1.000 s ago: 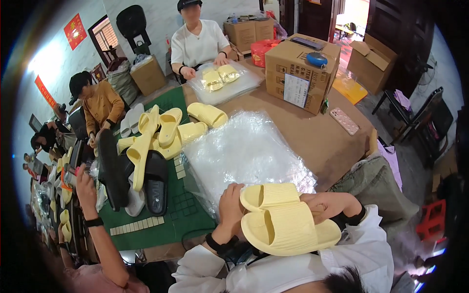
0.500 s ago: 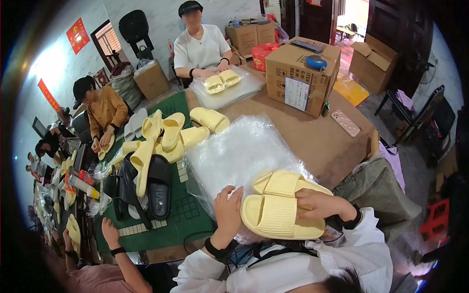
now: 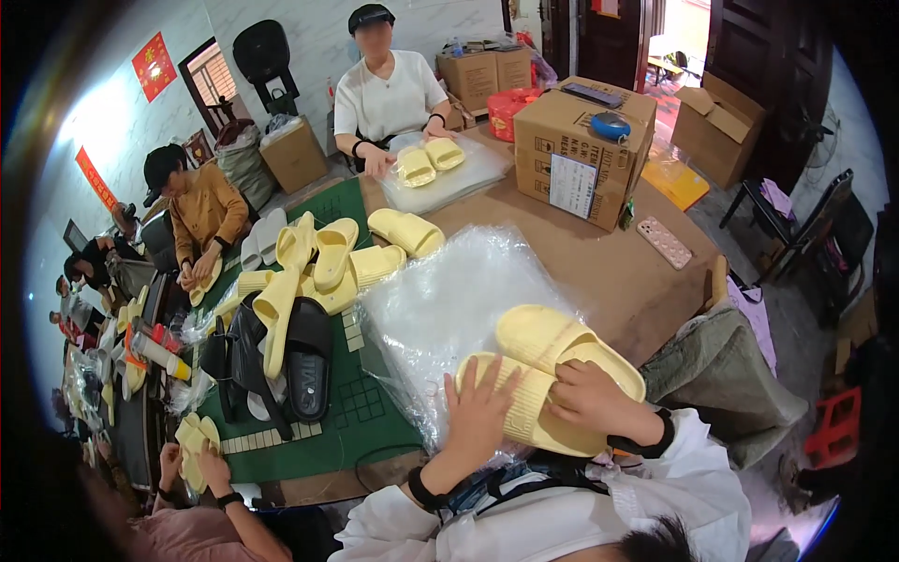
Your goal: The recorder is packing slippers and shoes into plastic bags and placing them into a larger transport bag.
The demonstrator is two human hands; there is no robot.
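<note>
Two pale yellow slide sandals (image 3: 552,370) lie stacked on a pile of clear plastic bags (image 3: 449,300) at the near edge of the brown table (image 3: 609,272). My left hand (image 3: 478,407) presses flat on the ribbed sole of the lower sandal. My right hand (image 3: 590,403) grips the same pair from the right, fingers curled over it. Both sleeves are white, and each wrist wears a dark band.
A heap of yellow sandals (image 3: 318,262) and black sandals (image 3: 281,356) lies on a green mat (image 3: 356,421). A cardboard box (image 3: 581,150) stands at the back right. A person in white (image 3: 389,94) handles sandals opposite; other people sit along the left.
The sandal pair has turned over and dropped lower onto the bags, soles now showing. My left hand moved from beneath the pair to on top of it.
</note>
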